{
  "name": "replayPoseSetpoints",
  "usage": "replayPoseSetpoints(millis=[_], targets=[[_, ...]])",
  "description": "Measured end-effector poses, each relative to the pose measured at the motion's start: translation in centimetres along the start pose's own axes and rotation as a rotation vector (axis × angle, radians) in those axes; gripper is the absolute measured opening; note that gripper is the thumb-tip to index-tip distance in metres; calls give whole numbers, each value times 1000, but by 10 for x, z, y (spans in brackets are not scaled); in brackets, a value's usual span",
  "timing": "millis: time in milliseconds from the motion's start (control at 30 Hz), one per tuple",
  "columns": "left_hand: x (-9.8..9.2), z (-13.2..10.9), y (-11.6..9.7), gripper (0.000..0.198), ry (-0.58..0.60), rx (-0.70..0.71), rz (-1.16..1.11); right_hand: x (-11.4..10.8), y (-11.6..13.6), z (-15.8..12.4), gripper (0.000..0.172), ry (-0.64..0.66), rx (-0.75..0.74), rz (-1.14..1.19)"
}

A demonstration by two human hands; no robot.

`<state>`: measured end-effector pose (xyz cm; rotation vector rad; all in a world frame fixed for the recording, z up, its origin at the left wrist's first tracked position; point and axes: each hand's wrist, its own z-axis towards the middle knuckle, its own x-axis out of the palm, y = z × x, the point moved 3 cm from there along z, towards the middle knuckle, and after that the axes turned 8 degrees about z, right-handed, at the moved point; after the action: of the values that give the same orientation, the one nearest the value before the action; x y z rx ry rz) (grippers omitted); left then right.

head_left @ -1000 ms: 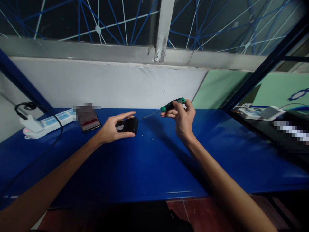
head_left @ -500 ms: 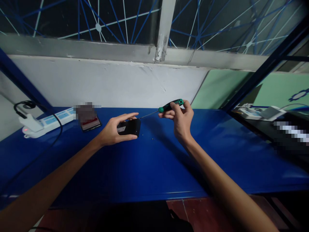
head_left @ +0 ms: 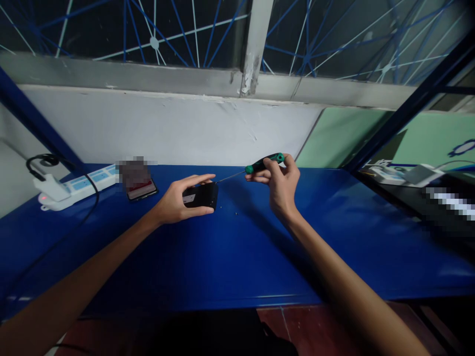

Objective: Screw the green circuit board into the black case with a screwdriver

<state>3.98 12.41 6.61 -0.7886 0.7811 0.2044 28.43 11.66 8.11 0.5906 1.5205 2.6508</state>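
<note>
Black rectangular case (head_left: 202, 194), pale label on its visible face, lies a little left of the middle of the blue tabletop (head_left: 237, 262). Bearings taken from it, 12 toward the wall.

Far out at 9: white power strip (head_left: 83, 186) with blue socket faces, red light lit at one end. White plug-in adapter (head_left: 52, 189) mounted on it; black cable (head_left: 98, 195) loops over and trails toward 8. Nearer, about 9: smartphone (head_left: 143, 190), face up, upper part pixelated.

Left hand (head_left: 172, 201) comes in from 8, thumb along the near side of the case, fingers along the far side, pinching it between. Cannot tell whether the case is lifted or resting.

Just beside it, toward 4: two tiny screw-like metal bits (head_left: 236, 213), apart from each other.

At 2: green-and-black screwdriver (head_left: 263, 163), handle high, shaft slanting down-left to the right end of the case, by its far corner. Contact at the tip too small to read. Right hand (head_left: 284, 187) pinches the handle between thumb and curled fingers.

Farther toward 2: pale green panel (head_left: 343, 131). Well out at 3: white boxy unit (head_left: 423, 175).
</note>
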Motion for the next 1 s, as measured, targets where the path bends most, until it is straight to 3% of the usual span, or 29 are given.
replayPoseSetpoints(millis=[567,767,1000], targets=[[0,0,-4,71,-29,38,107,2,3,-2,31,66,11,-85],[5,0,1,71,-47,65,192,-2,-4,7,31,89,174,-79],[11,-2,14,73,-3,39,309,-16,-26,15,23,212,413,-224]])
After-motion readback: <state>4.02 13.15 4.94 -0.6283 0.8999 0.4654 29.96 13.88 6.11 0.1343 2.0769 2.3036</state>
